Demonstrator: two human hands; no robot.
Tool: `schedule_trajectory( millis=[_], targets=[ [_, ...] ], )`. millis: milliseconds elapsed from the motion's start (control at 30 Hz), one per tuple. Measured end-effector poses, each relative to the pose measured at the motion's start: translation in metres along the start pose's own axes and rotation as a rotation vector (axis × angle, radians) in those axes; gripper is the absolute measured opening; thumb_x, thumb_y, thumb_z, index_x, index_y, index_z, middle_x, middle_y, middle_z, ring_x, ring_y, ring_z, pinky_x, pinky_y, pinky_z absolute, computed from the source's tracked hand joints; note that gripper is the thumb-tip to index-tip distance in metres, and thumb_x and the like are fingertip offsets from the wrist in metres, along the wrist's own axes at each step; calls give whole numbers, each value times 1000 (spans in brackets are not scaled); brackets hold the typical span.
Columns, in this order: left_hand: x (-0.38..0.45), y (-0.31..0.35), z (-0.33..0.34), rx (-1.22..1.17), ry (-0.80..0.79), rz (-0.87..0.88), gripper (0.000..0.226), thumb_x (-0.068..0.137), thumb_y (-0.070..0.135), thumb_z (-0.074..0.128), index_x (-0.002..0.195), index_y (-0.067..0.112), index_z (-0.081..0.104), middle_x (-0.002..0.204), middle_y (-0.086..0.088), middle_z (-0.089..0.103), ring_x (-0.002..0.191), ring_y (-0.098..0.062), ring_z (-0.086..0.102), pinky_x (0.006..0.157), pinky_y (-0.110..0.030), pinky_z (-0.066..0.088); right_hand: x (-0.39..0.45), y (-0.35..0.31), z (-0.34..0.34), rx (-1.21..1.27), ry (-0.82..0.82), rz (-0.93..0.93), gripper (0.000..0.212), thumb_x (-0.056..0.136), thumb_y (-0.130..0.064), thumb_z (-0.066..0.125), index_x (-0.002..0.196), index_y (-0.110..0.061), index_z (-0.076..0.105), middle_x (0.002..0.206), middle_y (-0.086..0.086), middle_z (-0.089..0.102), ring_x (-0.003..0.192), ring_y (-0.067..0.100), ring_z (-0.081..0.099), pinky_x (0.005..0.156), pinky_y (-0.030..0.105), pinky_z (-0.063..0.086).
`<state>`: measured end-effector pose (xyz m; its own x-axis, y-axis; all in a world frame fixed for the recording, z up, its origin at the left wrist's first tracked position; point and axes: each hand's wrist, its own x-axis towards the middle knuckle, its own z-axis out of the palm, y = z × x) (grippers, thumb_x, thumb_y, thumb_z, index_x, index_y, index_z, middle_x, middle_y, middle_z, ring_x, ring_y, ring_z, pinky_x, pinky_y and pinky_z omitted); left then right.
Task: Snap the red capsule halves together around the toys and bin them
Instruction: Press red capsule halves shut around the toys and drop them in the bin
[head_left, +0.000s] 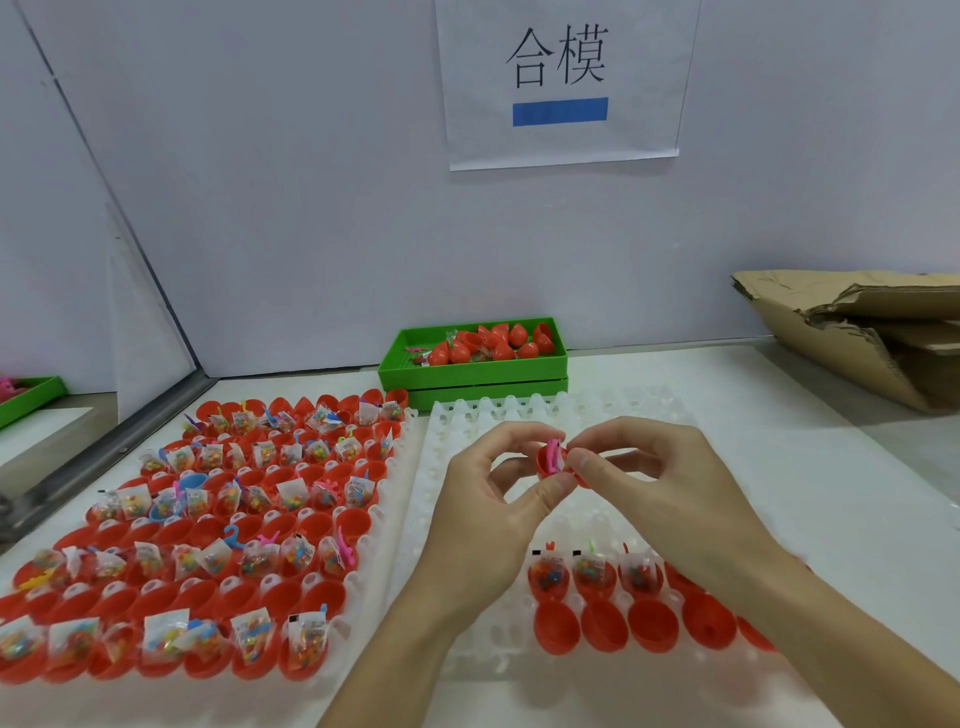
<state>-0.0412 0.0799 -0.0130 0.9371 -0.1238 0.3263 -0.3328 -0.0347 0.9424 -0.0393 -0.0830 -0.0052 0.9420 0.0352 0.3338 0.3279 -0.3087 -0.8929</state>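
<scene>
at frame centre, the left hand (483, 499) and right hand (639, 483) meet fingertip to fingertip, each pinching one half of a red capsule (551, 462) with a pink toy (555, 453) between, presumably to align the rims for snapping. they work above the white tray (727, 457) on the counter (841, 415); the green bin (467, 366) sits just behind, in easy reach for dropping.
</scene>
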Motion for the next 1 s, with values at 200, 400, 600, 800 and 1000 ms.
schedule_trajectory(
  millis=[200,400,600,800,1000],
  targets=[
    [-1,0,0,-13,1,-3,23,84,13,76,103,26,72,100,3,71,99,-12,70,82,-21,56,0,0,1,-9,8,6,10,89,-28,68,83,-30,76,87,-15,74,89,6,70,83,28,54],
    [-1,0,0,-6,-10,6,25,84,9,76,102,25,71,100,-1,70,99,-13,70,85,-23,56,0,1,2,-41,23,18,12,89,-21,69,83,-29,75,86,-14,74,86,4,69,79,22,53],
    [-1,1,0,1,-10,25,22,80,24,78,100,28,71,100,3,70,99,-12,70,85,-22,56,-1,0,2,14,0,29,8,87,-34,69,82,-30,74,86,-15,74,85,3,69,75,20,50],
    [0,-1,0,25,-9,25,25,84,10,77,98,29,71,99,7,70,98,-5,69,78,-12,52,0,2,2,-8,6,43,9,88,-25,69,82,-29,74,85,-14,73,83,4,69,75,20,49],
    [0,-1,0,52,-2,39,21,83,17,79,98,28,71,99,8,70,97,-5,69,78,-12,52,-1,0,2,12,-22,52,10,86,-38,69,83,-30,74,87,-13,73,85,5,70,74,21,49]
  ],
)
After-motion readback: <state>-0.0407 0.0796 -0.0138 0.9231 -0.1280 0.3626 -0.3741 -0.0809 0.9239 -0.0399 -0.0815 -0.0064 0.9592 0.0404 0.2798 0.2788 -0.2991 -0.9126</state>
